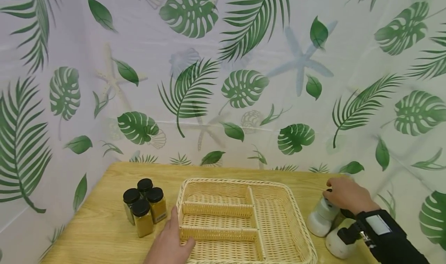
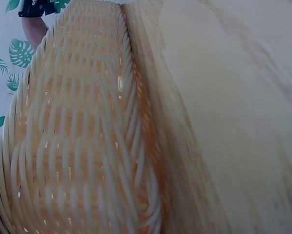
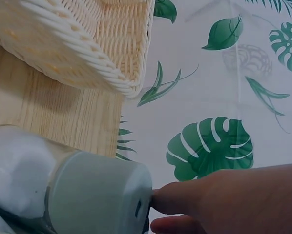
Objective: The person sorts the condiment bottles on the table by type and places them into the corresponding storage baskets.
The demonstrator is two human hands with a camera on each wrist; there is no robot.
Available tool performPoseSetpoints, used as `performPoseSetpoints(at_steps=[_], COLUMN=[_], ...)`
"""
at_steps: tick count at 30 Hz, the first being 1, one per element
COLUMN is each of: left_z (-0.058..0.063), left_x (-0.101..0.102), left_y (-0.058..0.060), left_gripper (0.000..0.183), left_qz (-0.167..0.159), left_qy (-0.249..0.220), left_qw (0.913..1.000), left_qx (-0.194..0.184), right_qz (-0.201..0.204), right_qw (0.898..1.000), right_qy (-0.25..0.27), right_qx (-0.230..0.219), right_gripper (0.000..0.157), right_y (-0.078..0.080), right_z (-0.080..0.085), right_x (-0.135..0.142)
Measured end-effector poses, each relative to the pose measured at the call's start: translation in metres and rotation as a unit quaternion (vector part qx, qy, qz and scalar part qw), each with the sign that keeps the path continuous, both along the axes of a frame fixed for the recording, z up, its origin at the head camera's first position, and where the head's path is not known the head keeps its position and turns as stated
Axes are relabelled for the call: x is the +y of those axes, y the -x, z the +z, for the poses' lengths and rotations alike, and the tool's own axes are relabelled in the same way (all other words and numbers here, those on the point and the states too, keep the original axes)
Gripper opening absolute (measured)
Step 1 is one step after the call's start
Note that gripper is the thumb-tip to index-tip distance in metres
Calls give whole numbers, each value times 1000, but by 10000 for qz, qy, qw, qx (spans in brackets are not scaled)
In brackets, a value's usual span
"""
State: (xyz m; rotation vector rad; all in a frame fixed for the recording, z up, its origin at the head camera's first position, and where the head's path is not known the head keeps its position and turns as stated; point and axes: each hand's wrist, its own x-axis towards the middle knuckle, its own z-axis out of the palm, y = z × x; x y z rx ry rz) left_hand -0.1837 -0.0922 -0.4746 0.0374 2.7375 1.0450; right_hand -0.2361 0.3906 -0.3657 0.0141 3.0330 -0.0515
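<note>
A pale wicker basket (image 1: 256,208) with several compartments stands on the wooden table. My left hand (image 1: 170,239) grips its left side, thumb over the rim and fingers along the outside. The woven outer wall (image 2: 77,136) fills much of the left wrist view. At the basket's right, my right hand (image 1: 348,194) holds the top of a white bottle (image 1: 318,221) with a pale grey-green cap (image 3: 102,192). In the right wrist view its fingertips are at the cap's end. A second white container (image 1: 339,244) stands nearer me, partly hidden by the right wrist.
Left of the basket, several spice jars (image 1: 143,219) with black lids stand close together on the wooden table (image 1: 94,225). A leaf-patterned white cloth (image 1: 209,120) hangs behind the table and along its left side.
</note>
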Motion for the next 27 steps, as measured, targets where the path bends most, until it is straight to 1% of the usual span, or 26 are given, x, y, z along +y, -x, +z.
performPoseSetpoints(at_steps=[3, 8, 11, 13, 16, 19, 23, 27], left_z=[0, -1, -2, -2, -2, -1, -2, -3], left_x=[1, 1, 0, 0, 1, 0, -1, 1], left_y=[1, 1, 0, 0, -1, -2, -3, -3], left_gripper=[104, 104, 103, 104, 104, 105, 105, 105], left_qz=[-16, -19, -7, -7, -51, -74, -99, -141], left_qy=[-10, 7, 29, 2, -34, -10, 43, 19], left_qw=[10000, 10000, 9999, 9999, 9999, 9998, 9995, 9995], left_qx=[31, 77, 114, 142, 155, 183, 284, 290], right_qz=[-30, -165, -175, -98, 132, 291, 276, 240], right_qw=[9999, 9995, 9995, 9998, 9995, 9988, 9985, 9982], right_qy=[-13, 98, 161, 172, 189, 179, 175, 238], right_qx=[-127, -244, -186, -57, 197, 360, 434, 488], right_gripper=[43, 27, 22, 22, 28, 30, 30, 29], right_y=[4, 8, 10, 10, 11, 14, 17, 14], right_z=[-1, 0, -2, -5, -9, -14, -18, -18], right_x=[1, -3, -6, -7, -6, -6, -8, -12])
